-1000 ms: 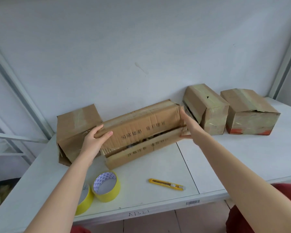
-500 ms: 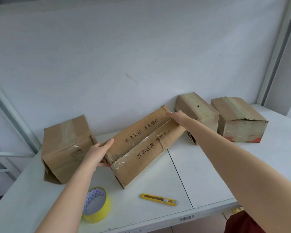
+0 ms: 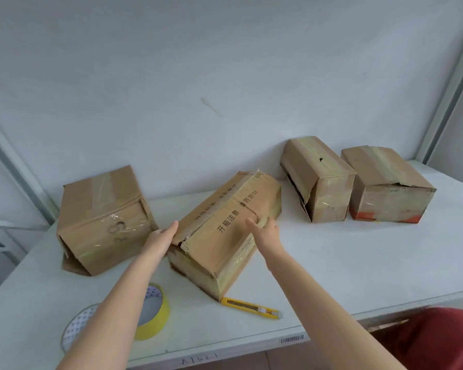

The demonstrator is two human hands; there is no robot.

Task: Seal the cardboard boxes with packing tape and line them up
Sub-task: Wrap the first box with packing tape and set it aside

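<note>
White table (image 3: 345, 263) against white wall (image 3: 225, 62) bears 4 boxes (image 3: 225, 244).

Long box (image 3: 219, 244) swung end-on; right hand (image 3: 265, 232) shifted onto top.

Both hands on the long printed box (image 3: 225, 225), middle of the tabletop (image 3: 358, 263).
Left hand (image 3: 159, 240) presses its left side, right hand (image 3: 265, 232) rests flat on top. A creased box (image 3: 102, 222) lies to the left, with a split box (image 3: 318, 182) and an orange-edged box (image 3: 388, 190) by the far edge. A tape roll (image 3: 157, 325) and a utility knife (image 3: 251, 308) lie near the front edge.
</note>
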